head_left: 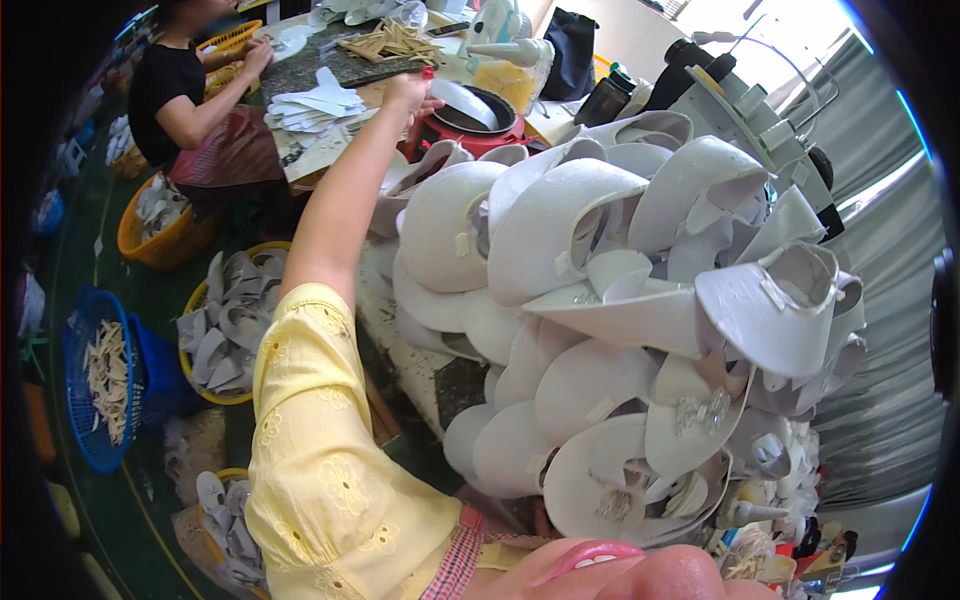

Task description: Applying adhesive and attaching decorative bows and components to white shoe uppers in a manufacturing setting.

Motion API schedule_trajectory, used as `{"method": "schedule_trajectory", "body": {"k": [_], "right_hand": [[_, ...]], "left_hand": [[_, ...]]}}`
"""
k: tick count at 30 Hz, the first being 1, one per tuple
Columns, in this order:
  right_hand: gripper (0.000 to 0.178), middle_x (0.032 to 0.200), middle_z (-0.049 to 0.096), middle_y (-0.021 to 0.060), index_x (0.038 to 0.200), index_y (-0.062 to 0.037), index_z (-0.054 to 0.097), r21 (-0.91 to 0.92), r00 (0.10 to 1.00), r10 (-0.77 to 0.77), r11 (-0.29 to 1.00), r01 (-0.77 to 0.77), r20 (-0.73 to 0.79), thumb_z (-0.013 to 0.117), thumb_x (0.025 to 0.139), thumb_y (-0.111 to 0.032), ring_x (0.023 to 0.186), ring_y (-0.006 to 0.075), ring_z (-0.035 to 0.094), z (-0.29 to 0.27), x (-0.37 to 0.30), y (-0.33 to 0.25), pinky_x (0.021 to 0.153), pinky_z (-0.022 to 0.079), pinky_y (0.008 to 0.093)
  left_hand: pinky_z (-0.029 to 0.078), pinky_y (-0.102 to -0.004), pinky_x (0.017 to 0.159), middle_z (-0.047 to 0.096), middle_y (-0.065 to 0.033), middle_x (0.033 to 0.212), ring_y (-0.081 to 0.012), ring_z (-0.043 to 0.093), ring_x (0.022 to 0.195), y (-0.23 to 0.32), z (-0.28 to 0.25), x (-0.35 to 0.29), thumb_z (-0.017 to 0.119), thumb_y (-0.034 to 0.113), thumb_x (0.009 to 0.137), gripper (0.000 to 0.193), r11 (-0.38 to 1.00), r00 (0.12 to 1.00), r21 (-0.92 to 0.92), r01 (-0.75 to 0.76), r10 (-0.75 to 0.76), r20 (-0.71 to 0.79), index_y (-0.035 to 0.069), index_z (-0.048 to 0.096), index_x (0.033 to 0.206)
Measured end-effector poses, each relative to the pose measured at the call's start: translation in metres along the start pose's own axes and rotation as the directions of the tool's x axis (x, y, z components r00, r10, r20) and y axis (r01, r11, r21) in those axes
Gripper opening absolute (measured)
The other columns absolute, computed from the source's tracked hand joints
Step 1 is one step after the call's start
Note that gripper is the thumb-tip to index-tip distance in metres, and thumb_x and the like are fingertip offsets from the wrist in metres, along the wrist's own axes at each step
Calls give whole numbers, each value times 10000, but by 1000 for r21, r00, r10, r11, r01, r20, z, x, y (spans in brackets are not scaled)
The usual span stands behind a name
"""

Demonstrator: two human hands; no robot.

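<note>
My left arm, in a yellow sleeve, stretches away from me to the far worktable. At its end my left hand [410,98] is closed at the edge of a smooth white sole-shaped piece [466,106]. That piece slants over the dark opening of a round red pot [497,140]. A small red spot shows at the fingertips; I cannot make out what it is. Close by, a big heap of curved white shoe uppers [565,225] is stacked in overlapping layers, and some carry a sparkling ornament [703,412]. My right hand is out of sight.
Flat white pieces [315,103] and thin wooden-looking strips [392,42] lie on the worktable. A person in black [172,95] works at its left side. Floor containers include a blue basket [75,350], an orange tub [165,258] and a yellow-rimmed basket [187,300]. A machine [745,125] stands at right.
</note>
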State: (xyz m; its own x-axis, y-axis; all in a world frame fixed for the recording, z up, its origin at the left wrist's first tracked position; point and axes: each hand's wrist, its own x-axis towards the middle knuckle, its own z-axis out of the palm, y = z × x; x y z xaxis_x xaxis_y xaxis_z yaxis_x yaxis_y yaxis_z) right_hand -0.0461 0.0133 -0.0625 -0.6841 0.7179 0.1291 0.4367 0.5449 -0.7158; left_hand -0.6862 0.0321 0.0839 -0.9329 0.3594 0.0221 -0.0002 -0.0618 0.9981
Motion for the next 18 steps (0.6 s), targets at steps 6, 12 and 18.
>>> {"method": "schedule_trajectory", "body": {"k": [6, 12, 18], "right_hand": [[188, 936, 562, 151, 882, -51, 609, -131, 982, -183, 974, 188, 50, 593, 696, -70, 888, 340, 516, -9, -12, -38, 787, 408, 398], [190, 868, 575, 112, 838, -73, 619, -86, 941, -338, 937, 338, 12, 600, 656, -24, 828, 299, 528, -8, -13, -37, 755, 409, 388], [267, 861, 581, 126, 912, -21, 582, 47, 861, -473, 871, 489, -185, 600, 646, 1, 800, 293, 542, -14, -23, -56, 741, 411, 363]], "left_hand": [[528, -331, 713, 578, -250, 985, -305, 612, 877, -13, -22, -27, 394, 41, 845, 214, 788, 988, -600, 139, -147, 35, -85, 443, 1011], [518, -354, 765, 565, -272, 996, -332, 589, 925, 32, -79, -95, 370, 52, 866, 215, 707, 997, -706, -52, -10, -83, -106, 439, 995], [515, -371, 730, 573, -260, 961, -358, 598, 890, 99, -126, -193, 401, 78, 851, 234, 730, 936, -637, -249, 350, 35, -113, 461, 972]]}}
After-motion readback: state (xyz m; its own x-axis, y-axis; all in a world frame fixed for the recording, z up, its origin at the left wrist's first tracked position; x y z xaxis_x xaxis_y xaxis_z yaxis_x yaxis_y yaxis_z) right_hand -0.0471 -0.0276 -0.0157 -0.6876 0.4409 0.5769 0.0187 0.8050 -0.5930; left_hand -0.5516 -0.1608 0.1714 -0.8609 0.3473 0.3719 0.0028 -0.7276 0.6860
